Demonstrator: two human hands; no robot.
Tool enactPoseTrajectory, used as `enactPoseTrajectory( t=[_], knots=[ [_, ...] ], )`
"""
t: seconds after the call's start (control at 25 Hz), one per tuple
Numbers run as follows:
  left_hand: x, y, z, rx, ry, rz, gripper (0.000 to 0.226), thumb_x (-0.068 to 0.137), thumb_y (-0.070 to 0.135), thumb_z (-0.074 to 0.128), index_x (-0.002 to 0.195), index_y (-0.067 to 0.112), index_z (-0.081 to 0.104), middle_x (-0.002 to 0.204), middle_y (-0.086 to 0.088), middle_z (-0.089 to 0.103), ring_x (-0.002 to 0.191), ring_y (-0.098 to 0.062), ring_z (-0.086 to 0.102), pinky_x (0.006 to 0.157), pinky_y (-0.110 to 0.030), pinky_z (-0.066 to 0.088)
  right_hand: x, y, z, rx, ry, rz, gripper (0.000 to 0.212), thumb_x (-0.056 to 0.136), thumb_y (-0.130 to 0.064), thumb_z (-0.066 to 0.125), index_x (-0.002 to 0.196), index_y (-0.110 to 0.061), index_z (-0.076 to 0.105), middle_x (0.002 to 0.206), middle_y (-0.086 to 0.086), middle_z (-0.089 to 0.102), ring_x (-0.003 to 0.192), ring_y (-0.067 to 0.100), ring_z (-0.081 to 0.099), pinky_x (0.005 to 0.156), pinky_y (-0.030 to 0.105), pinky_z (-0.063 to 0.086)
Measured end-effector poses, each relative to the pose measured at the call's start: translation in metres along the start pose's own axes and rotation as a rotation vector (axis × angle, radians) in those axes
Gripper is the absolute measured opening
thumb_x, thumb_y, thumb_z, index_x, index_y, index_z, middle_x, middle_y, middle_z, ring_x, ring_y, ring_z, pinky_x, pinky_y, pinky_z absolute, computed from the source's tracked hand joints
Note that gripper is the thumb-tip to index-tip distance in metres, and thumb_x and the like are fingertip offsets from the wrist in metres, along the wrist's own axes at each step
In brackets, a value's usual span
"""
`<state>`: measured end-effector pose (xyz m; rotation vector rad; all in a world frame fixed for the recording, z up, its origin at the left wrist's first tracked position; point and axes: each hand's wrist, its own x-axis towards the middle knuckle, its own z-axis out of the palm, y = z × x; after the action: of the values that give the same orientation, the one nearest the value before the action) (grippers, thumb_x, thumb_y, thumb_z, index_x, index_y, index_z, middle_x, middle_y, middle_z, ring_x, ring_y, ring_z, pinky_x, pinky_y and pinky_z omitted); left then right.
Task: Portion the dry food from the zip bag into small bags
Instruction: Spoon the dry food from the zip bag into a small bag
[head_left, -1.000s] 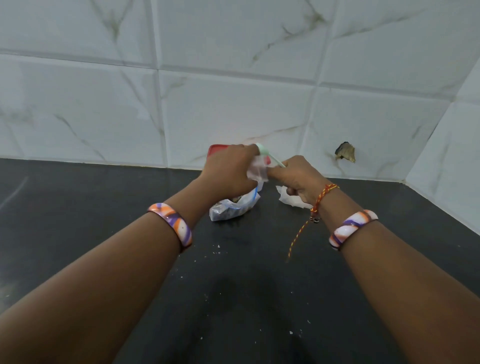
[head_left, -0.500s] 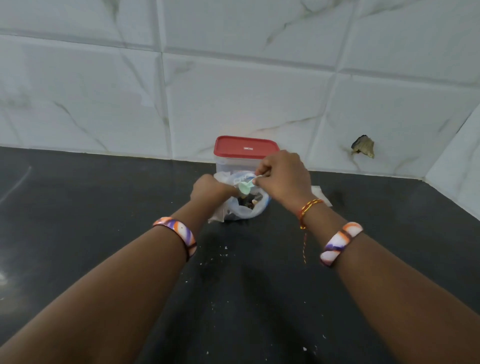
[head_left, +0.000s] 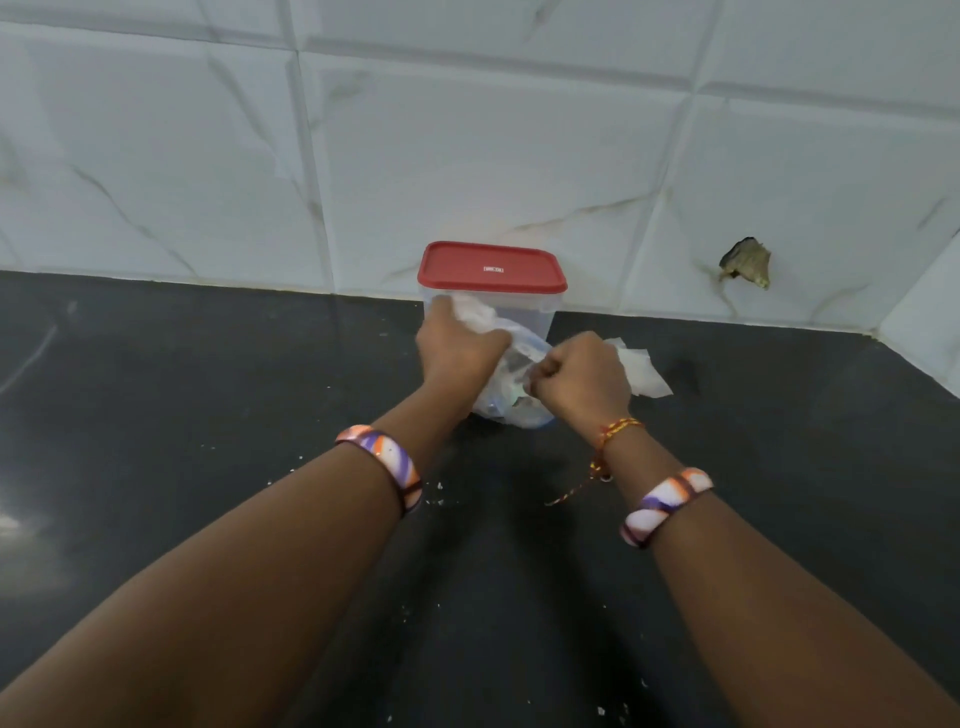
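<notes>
A clear zip bag (head_left: 511, 402) with dark dry food inside sits on the black counter in front of a clear container with a red lid (head_left: 491, 267). My left hand (head_left: 457, 351) grips the bag's upper left edge, where crumpled clear plastic sticks up. My right hand (head_left: 582, 376) is curled into a fist at the bag's right side and pinches its edge; the spoon it held earlier is hidden. Small clear bags (head_left: 641, 371) lie flat just right of my right hand.
The black counter (head_left: 208, 395) meets a white marble-tile wall right behind the container. A chipped hole (head_left: 745, 262) marks the wall at the right. White crumbs (head_left: 439, 493) dot the counter between my forearms. The wall turns a corner at far right.
My left hand has moved up and back on the zip bag. My right hand dropped to the bag's right side, and the green spoon is no longer visible. The view moved closer.
</notes>
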<state>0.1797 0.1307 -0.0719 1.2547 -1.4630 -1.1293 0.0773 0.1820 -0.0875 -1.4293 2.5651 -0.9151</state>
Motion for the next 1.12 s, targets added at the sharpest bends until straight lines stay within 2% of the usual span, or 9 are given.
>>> enactPoseTrajectory(
  t=[0.16,0.24,0.36,0.48,0.6,0.68,0.76,0.96,1.12],
  knots=[
    [-0.009,0.014,0.044,0.188,-0.367,0.259,0.056,0.072,0.016,0.072,0.12,0.01,0.044,0.102,0.001,0.048,0.098,-0.017,0.051,0.075,-0.026,0.04,-0.007,0.029,-0.019,0.567,-0.054,0.486,0.006,0.078,-0.005,0.069,0.082,-0.005,0.066,0.087,0.005,0.056,0.092,0.023,0.053,0.086,0.037,0.049],
    [-0.008,0.009,0.05,0.264,-0.407,0.326,0.058,0.07,0.02,0.074,0.118,0.008,0.045,0.1,0.0,0.05,0.098,-0.02,0.053,0.073,-0.027,0.042,-0.009,0.032,-0.016,0.67,-0.06,0.602,0.007,0.079,-0.004,0.068,0.083,-0.006,0.063,0.083,0.005,0.053,0.088,0.022,0.051,0.081,0.033,0.047],
    [-0.007,0.007,0.036,0.28,-0.347,0.343,0.056,0.069,0.024,0.075,0.114,0.01,0.046,0.097,0.0,0.05,0.09,-0.017,0.051,0.062,-0.021,0.04,-0.008,0.027,-0.009,0.648,-0.059,0.574,0.019,0.073,-0.007,0.074,0.09,0.0,0.07,0.082,0.008,0.059,0.083,0.022,0.057,0.072,0.03,0.051],
    [-0.008,0.009,0.014,0.282,-0.267,0.344,0.056,0.068,0.027,0.077,0.112,0.012,0.046,0.097,0.002,0.052,0.088,-0.015,0.05,0.058,-0.016,0.035,-0.009,0.022,-0.011,0.617,-0.017,0.509,0.013,0.072,-0.009,0.076,0.082,-0.003,0.071,0.071,0.003,0.059,0.074,0.018,0.058,0.059,0.026,0.05],
    [-0.016,0.007,-0.005,0.272,-0.237,0.328,0.063,0.07,0.029,0.077,0.12,0.011,0.044,0.101,0.002,0.05,0.091,-0.014,0.049,0.063,-0.017,0.037,-0.016,0.02,-0.018,0.628,0.029,0.513,0.009,0.073,-0.008,0.075,0.078,-0.007,0.067,0.071,0.002,0.058,0.068,0.013,0.056,0.055,0.022,0.048],
    [-0.022,0.002,-0.013,0.25,-0.23,0.292,0.069,0.071,0.031,0.077,0.127,0.012,0.041,0.106,0.003,0.048,0.096,-0.014,0.048,0.074,-0.023,0.04,-0.023,0.02,-0.02,0.643,0.044,0.538,0.011,0.072,-0.007,0.075,0.079,-0.004,0.068,0.07,0.003,0.059,0.065,0.012,0.056,0.052,0.022,0.047],
    [-0.029,-0.003,-0.02,0.228,-0.22,0.272,0.069,0.072,0.033,0.077,0.127,0.013,0.041,0.107,0.005,0.047,0.098,-0.013,0.047,0.078,-0.025,0.039,-0.033,0.02,-0.023,0.675,0.042,0.562,0.012,0.071,-0.003,0.074,0.081,0.001,0.069,0.067,0.006,0.06,0.057,0.011,0.053,0.046,0.02,0.042],
    [-0.044,-0.016,-0.035,0.245,-0.146,0.246,0.061,0.071,0.033,0.078,0.119,0.009,0.049,0.105,0.002,0.05,0.094,-0.011,0.048,0.074,-0.024,0.038,-0.052,0.021,-0.03,0.799,0.028,0.608,0.014,0.074,-0.005,0.074,0.085,0.002,0.069,0.069,0.007,0.064,0.048,0.007,0.045,0.031,0.011,0.031],
    [-0.058,-0.025,-0.05,0.281,-0.05,0.317,0.059,0.072,0.028,0.077,0.12,0.011,0.049,0.115,-0.004,0.056,0.101,-0.017,0.052,0.079,-0.027,0.041,-0.065,0.019,-0.043,0.859,-0.019,0.608,0.012,0.076,-0.006,0.072,0.084,0.001,0.067,0.064,0.004,0.061,0.048,0.006,0.043,0.027,0.01,0.028]
  ],
)
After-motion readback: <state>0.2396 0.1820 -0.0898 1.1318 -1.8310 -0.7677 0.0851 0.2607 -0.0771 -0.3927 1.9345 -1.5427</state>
